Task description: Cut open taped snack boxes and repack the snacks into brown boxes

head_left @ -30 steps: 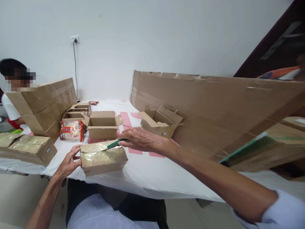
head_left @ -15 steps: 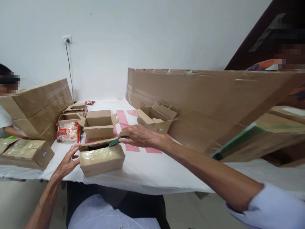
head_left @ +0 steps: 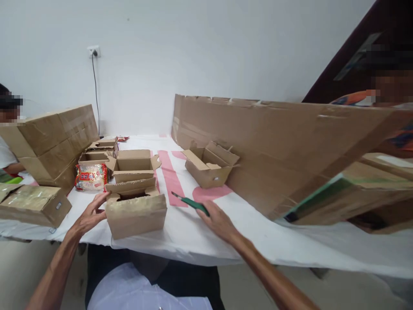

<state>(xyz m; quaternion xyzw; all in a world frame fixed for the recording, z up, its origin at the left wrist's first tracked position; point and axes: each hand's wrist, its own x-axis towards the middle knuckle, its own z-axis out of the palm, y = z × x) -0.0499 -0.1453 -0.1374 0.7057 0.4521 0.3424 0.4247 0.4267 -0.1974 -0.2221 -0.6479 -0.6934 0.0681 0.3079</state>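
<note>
A small cardboard box [head_left: 135,215], taped with clear film, sits near the table's front edge. Its top flaps stand partly raised, showing a dark gap. My left hand [head_left: 88,214] rests against the box's left end with the fingers spread. My right hand [head_left: 221,221] lies low over the white table cover to the right of the box. Its fingertips pinch the handle end of a green-handled cutter [head_left: 190,202], whose blade points back toward the box.
Open empty boxes [head_left: 134,165] [head_left: 209,165] stand behind, with a red food packet [head_left: 91,176] to the left. A long cardboard sheet [head_left: 274,142] walls off the right. Taped cartons [head_left: 32,202] [head_left: 54,137] sit at left, where another person's arm shows. A second person stands far right.
My right hand drew the cutter off the box top and moved right and down to the table. The box's top flaps, flat before, now stand raised. My left hand stayed put.
</note>
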